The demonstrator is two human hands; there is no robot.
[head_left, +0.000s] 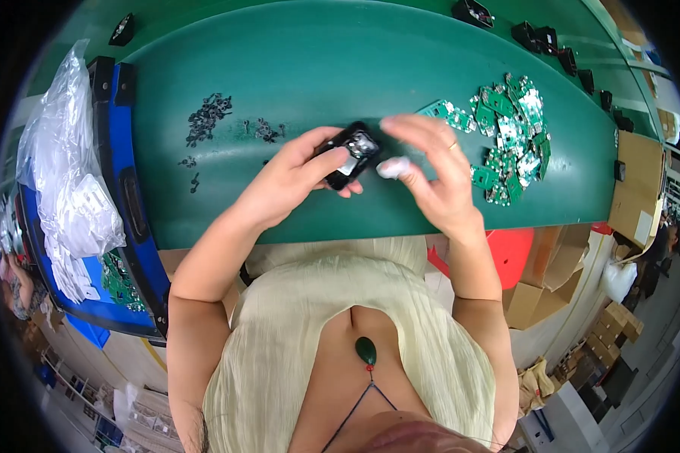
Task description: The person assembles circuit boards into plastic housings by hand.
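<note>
Hands (287, 170) at black casing (363, 146), white-labelled carton (636, 177)

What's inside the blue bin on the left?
In the blue bin, green boards show at the near right. Clear plastic covers much of the rest. Pale shapes show at the plastic, too unclear to identify; anything beneath it is hidden.

Head view: wide fisheye lens at your head, upright, facing steeply down past your pale top (268, 325) onto the green table (317, 68). Close range: top nearest; your left hand (298, 160) and right hand (443, 177) just beyond, around mid-frame. Your left is frame left. Table edges bow; stacked cartons (610, 332), lower right, sit farther off.
</note>
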